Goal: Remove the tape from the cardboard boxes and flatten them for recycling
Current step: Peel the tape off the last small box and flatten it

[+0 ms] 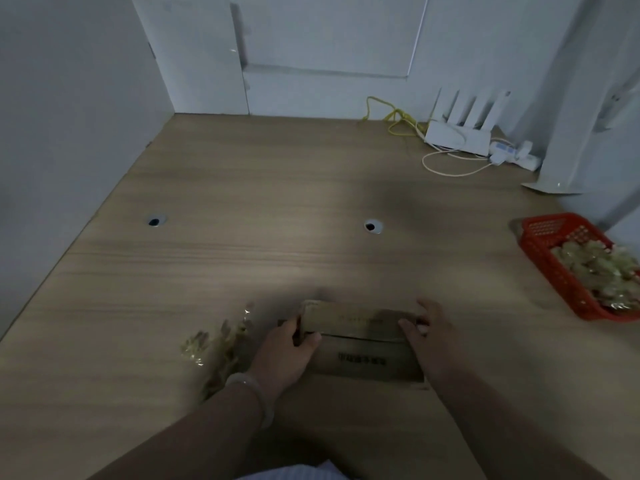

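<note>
Cardboard box [360, 344] lay on the table [242, 202], well to the left of the red basket [540, 251] and nearer the person than it. The left hand [284, 348] gripped the end farther from the basket, thumb curled over the top. The right hand [429, 334] held the end nearer the basket, its fingers [410, 327] bent onto the top face. In the dim light I could not tell whether the box was fully flat.

A crumpled wad of tape [214, 344] lay farther from the basket than the box, close beside the left wrist. Uneven pressure from the two hands would probably have made the box skid or crease off its seams. Any strip not yet peeled would likely have held a seam shut and torn the board. The sticky wad could also have caught on the left forearm and been dragged along.
</note>
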Demonstrator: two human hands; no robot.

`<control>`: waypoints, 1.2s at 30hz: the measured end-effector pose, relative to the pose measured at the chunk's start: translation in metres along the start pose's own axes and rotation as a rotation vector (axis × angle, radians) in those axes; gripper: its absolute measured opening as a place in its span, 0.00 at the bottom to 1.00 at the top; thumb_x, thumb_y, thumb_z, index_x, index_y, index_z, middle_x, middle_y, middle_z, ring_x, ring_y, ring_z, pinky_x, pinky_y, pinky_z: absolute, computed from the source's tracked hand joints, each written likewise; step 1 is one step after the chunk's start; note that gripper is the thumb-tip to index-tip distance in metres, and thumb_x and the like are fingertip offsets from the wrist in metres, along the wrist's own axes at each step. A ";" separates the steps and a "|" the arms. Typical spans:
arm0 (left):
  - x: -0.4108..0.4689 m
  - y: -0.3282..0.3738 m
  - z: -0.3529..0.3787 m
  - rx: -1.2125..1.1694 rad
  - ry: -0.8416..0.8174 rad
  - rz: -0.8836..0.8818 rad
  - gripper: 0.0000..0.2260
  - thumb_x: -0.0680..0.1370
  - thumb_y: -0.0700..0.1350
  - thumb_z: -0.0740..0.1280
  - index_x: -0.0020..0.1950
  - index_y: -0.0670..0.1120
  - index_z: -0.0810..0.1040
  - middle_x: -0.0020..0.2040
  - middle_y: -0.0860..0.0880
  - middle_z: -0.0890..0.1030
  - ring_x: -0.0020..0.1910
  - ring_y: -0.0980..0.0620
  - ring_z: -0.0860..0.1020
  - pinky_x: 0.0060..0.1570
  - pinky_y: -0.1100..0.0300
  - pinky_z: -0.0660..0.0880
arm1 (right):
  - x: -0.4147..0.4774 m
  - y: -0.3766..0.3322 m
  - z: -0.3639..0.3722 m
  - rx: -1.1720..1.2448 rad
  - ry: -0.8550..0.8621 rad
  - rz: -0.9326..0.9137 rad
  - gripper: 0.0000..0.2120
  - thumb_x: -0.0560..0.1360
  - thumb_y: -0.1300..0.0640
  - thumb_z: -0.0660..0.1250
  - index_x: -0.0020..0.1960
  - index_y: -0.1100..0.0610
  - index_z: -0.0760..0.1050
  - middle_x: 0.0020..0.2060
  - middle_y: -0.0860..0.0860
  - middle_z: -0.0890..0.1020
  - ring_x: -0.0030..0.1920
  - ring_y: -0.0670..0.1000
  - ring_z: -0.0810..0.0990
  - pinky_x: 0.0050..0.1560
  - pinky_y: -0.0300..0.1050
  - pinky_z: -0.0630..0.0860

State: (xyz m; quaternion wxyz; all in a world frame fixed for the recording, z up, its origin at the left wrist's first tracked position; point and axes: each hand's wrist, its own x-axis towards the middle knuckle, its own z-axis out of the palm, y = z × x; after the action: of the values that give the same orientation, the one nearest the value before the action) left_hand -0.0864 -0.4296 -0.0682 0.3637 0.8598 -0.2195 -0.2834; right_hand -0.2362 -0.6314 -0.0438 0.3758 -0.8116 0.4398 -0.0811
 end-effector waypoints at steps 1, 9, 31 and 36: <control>0.005 0.002 0.000 -0.004 -0.004 -0.014 0.18 0.77 0.54 0.65 0.65 0.51 0.74 0.58 0.49 0.79 0.58 0.49 0.77 0.59 0.53 0.73 | 0.001 -0.003 0.000 -0.068 0.017 -0.070 0.22 0.75 0.57 0.69 0.67 0.53 0.71 0.59 0.57 0.79 0.57 0.58 0.78 0.58 0.46 0.70; 0.009 0.002 -0.001 -0.110 0.050 -0.076 0.16 0.74 0.56 0.69 0.59 0.51 0.78 0.49 0.55 0.79 0.53 0.54 0.78 0.51 0.63 0.71 | -0.016 -0.021 0.040 -0.596 -0.209 -0.671 0.33 0.74 0.32 0.52 0.76 0.41 0.55 0.77 0.49 0.56 0.77 0.53 0.52 0.75 0.57 0.49; -0.043 -0.022 0.004 -0.008 0.241 0.127 0.05 0.71 0.45 0.74 0.42 0.47 0.79 0.38 0.51 0.79 0.40 0.52 0.76 0.42 0.60 0.71 | -0.016 -0.014 0.043 -0.729 -0.164 -0.704 0.37 0.70 0.25 0.46 0.76 0.36 0.47 0.78 0.48 0.52 0.77 0.52 0.47 0.76 0.53 0.42; -0.046 -0.016 0.002 0.066 0.331 0.316 0.07 0.69 0.43 0.75 0.43 0.49 0.78 0.40 0.55 0.77 0.41 0.55 0.75 0.43 0.65 0.70 | -0.014 -0.013 0.044 -0.732 -0.159 -0.699 0.38 0.69 0.24 0.44 0.75 0.35 0.47 0.78 0.46 0.50 0.77 0.51 0.45 0.76 0.52 0.39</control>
State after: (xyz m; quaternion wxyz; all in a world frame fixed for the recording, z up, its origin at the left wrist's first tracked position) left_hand -0.1191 -0.3937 -0.0658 0.4063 0.8609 -0.2980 -0.0709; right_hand -0.2154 -0.5927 -0.0636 0.0497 -0.9923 0.1119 0.0196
